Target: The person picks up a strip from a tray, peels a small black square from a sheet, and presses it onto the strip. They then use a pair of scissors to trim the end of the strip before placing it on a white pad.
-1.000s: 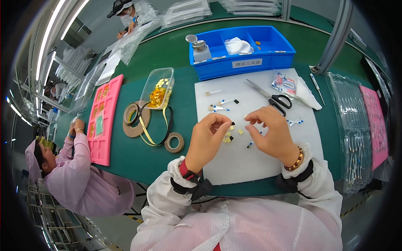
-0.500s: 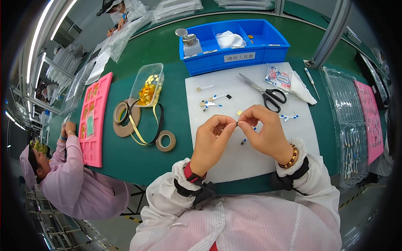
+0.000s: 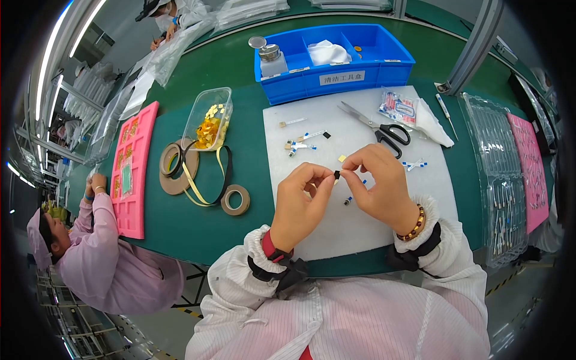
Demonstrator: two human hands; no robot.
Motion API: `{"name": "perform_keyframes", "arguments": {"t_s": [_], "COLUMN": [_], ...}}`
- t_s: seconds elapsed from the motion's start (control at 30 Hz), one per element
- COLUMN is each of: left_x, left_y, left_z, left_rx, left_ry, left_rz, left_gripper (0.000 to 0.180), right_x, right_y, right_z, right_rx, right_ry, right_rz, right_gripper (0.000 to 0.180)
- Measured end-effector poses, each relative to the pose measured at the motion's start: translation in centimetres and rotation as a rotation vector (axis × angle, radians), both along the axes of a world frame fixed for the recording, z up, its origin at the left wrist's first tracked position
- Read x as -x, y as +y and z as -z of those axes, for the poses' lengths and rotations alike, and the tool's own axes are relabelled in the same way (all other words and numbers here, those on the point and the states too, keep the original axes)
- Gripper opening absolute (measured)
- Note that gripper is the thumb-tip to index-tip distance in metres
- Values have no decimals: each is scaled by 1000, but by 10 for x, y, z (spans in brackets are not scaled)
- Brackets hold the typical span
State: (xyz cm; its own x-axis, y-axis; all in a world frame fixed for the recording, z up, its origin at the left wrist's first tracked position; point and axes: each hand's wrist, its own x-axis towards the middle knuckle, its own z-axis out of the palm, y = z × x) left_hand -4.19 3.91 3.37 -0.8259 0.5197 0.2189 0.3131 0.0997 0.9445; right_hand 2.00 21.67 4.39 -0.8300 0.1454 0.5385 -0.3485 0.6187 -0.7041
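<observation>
Both hands are raised over the middle of the white mat (image 3: 312, 234) on the green bench (image 3: 240, 72); the left hand (image 3: 300, 207) and the right hand (image 3: 381, 186) meet fingertip to fingertip; thumb and forefinger of each are pressed together on a small black part (image 3: 337, 174), pinched between the two hands; the remaining fingers are curled. Just under the hands a small blue-tipped piece (image 3: 348, 201) lies on the mat; similar pieces (image 3: 300, 144) lie toward the mat's far left corner; black-handled scissors (image 3: 384, 129) rest near its far edge. A blue bin (image 3: 336, 78) stands beyond the mat; tape rolls (image 3: 180, 168) and a clear box of gold pieces (image 3: 207, 120) lie left of it.
</observation>
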Motion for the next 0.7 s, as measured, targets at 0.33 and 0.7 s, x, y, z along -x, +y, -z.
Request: {"name": "perform_keyframes", "arguments": {"t_s": [0.33, 0.7], "left_x": [0, -1], "left_y": [3, 1], "left_z": [3, 1], "left_rx": [-43, 16], "left_ry": [43, 224], "left_rz": [-19, -24], "left_gripper": [5, 5], "right_x": [-2, -1], "right_y": [-5, -3], "right_z": [-2, 1], "right_rx": [-331, -337], "right_ry": [205, 171], "right_rz": [83, 44], "right_gripper": [16, 16]}}
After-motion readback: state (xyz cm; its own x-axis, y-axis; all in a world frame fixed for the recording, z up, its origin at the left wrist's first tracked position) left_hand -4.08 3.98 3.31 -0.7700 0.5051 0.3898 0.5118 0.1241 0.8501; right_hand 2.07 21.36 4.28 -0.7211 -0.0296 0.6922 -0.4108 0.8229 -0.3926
